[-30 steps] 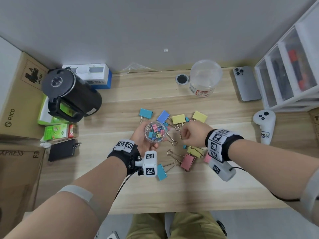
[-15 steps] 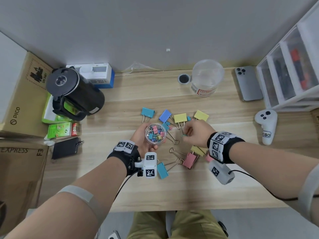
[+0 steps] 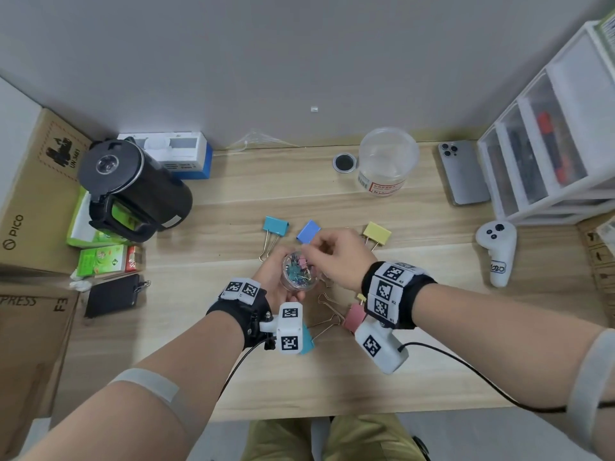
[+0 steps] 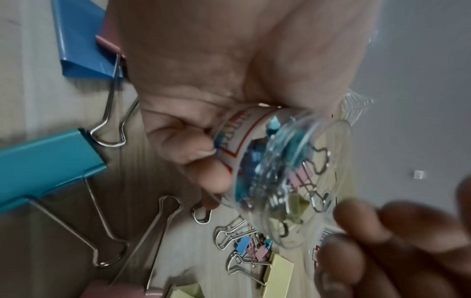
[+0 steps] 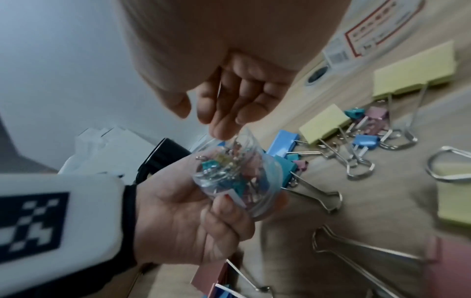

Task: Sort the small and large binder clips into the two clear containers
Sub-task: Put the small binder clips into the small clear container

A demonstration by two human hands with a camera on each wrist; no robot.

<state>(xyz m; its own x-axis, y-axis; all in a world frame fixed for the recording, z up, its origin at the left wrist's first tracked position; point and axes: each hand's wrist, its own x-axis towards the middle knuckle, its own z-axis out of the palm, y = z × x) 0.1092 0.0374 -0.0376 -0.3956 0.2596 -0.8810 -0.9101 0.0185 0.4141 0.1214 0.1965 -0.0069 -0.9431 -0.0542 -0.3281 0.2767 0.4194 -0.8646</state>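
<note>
The left hand (image 3: 271,281) grips a small round clear plastic container (image 3: 297,273) full of small coloured binder clips, above the wooden desk (image 3: 332,377). The right hand (image 3: 339,256) holds loosely bunched fingertips (image 5: 224,129) at its rim; whether they pinch anything cannot be told. Large pastel binder clips (image 3: 376,233) lie around; a larger clear plastic jar (image 3: 386,161) stands behind.
</note>
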